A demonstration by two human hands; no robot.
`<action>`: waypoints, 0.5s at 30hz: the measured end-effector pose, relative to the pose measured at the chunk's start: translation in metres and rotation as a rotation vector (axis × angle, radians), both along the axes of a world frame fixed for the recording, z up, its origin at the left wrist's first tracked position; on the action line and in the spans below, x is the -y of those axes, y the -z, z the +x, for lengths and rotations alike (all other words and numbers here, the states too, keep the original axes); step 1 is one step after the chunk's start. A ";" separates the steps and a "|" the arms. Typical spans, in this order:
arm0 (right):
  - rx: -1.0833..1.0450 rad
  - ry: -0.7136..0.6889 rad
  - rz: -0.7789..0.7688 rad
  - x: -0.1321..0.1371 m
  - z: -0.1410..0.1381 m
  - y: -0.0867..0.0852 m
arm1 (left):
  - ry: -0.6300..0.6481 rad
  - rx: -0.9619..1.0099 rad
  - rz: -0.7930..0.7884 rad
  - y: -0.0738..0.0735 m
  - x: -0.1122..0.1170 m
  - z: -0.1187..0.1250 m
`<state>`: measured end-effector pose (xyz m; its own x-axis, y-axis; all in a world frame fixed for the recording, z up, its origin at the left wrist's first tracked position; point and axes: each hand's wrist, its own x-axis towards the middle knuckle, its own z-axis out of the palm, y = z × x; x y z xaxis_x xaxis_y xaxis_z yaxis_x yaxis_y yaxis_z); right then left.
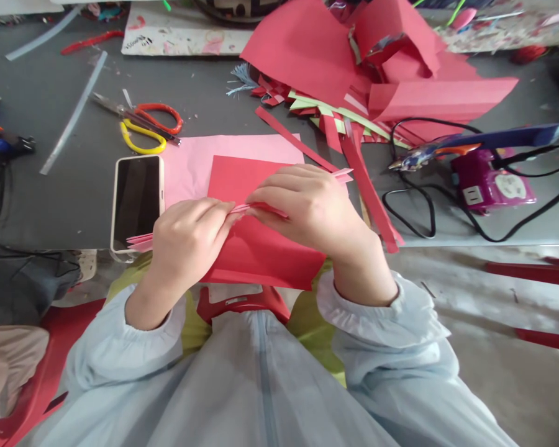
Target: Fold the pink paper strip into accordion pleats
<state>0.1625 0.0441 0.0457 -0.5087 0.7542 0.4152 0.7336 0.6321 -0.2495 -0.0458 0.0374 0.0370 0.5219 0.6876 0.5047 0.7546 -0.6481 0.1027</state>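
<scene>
Grey table [51, 205] below, left hand [186, 242] and right hand [307, 208] both pinch a folded pink strip [239, 209].

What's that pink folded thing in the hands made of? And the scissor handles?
The pink folded strip: looks like thin matte paper, creased into flat pleats, pinched between left hand and right hand. Scissors: handles look like smooth plastic, red and yellow; blades grey, probably metal.

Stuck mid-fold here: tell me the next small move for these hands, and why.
Probably press the fold flat between the fingertips: left hand and right hand both pinch the folded pink strip at its middle, held above the red sheet, with its ends sticking out either side.
</scene>
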 end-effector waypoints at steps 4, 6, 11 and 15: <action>-0.010 -0.008 -0.023 0.000 -0.002 -0.001 | 0.008 0.070 -0.078 -0.001 0.001 -0.001; -0.018 -0.013 -0.049 0.000 -0.002 -0.001 | 0.002 0.084 -0.141 -0.002 0.001 -0.002; -0.039 -0.007 -0.092 0.000 -0.005 0.000 | -0.024 0.107 -0.229 -0.004 0.001 -0.002; -0.042 0.004 -0.105 0.000 -0.007 0.000 | -0.035 0.132 -0.259 -0.005 0.000 -0.002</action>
<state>0.1556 0.0438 0.0459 -0.4893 0.7967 0.3547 0.7238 0.5979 -0.3445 -0.0478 0.0375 0.0424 0.4370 0.8188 0.3723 0.7452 -0.5614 0.3600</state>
